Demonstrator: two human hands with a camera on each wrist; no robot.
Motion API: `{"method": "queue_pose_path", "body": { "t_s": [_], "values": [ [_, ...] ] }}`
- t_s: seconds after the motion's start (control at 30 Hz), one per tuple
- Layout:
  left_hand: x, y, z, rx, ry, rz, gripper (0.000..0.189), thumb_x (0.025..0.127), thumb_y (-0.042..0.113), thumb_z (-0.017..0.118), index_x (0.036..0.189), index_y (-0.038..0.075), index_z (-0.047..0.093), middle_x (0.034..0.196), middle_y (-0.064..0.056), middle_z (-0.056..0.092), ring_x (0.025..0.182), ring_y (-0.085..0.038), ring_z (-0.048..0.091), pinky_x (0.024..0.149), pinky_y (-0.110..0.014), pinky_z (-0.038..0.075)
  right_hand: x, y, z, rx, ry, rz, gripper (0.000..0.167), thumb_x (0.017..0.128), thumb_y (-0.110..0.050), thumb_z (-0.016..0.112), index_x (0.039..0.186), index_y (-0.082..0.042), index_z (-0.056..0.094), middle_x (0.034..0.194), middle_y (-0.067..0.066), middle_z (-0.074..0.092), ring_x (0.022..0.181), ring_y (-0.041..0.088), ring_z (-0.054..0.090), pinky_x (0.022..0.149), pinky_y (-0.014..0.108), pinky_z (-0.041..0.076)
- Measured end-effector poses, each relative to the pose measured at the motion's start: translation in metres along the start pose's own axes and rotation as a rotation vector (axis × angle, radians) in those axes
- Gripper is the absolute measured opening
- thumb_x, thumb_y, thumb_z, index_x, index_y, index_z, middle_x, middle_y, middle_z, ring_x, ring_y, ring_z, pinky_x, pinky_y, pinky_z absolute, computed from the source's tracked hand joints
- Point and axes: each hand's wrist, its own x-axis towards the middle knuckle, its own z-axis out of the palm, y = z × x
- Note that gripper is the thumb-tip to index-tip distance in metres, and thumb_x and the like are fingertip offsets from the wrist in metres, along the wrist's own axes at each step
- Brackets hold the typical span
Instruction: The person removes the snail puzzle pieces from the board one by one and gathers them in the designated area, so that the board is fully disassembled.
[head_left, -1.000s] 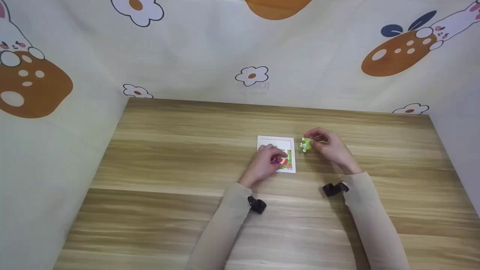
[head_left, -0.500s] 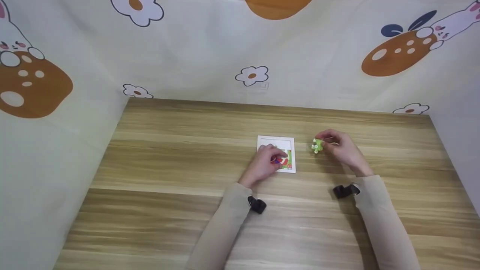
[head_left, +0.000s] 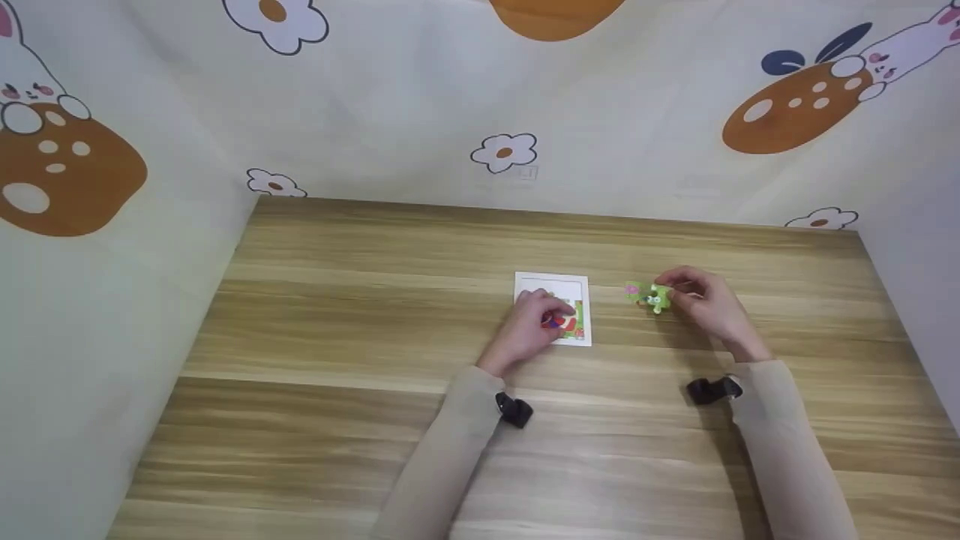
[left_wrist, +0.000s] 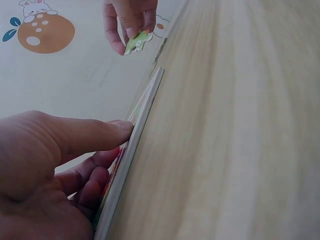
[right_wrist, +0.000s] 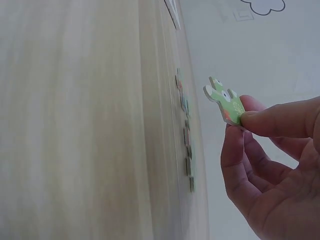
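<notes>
A small white-framed jigsaw puzzle board (head_left: pixel 588 315) lies on the table, its lower part filled with red and green pieces and its upper part white. My left hand (head_left: pixel 531 324) rests on it, covering some of the picture. In the left wrist view the thumb (left_wrist: pixel 100 134) touches the board near its edge, while the other fingers bend over the pieces. To the right, my right hand (head_left: pixel 709 306) pinches a green puzzle piece (right_wrist: pixel 227 102) between thumb and fingers, held above the tabletop. Beyond it lies a loose piece with a pink flower (head_left: pixel 632 289).
Several loose puzzle pieces (right_wrist: pixel 187 137) lie on the table under the right hand, seen edge-on in the right wrist view. A patterned cloth wall (head_left: pixel 420 112) borders the back and sides of the wooden table (head_left: pixel 337 300). Each wrist carries a black camera (head_left: pixel 514 410).
My right hand has moved rightward, away from the board, with the green puzzle piece still pinched. The loose pink-flowered piece has come into view. The left hand stays on the board.
</notes>
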Motion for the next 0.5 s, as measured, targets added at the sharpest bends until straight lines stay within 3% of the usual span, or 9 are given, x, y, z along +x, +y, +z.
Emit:
{"method": "queue_pose_path", "body": {
  "t_s": [0.5],
  "values": [
    [-0.001, 0.000, 0.000, -0.009, 0.003, 0.006, 0.028, 0.078, -0.001, 0.074, 0.105, 0.007, 0.073, 0.093, -0.004, 0.059, 0.092, -0.018, 0.046, 0.080, -0.024, 0.038, -0.008, 0.018, -0.022, -0.060, 0.027, 0.052, 0.024, 0.091, 0.007, 0.053, 0.113, 0.008, 0.063, 0.113, 0.024, 0.063, 0.094, 0.016, 0.057, 0.074, 0.016, 0.043]
  ]
}}
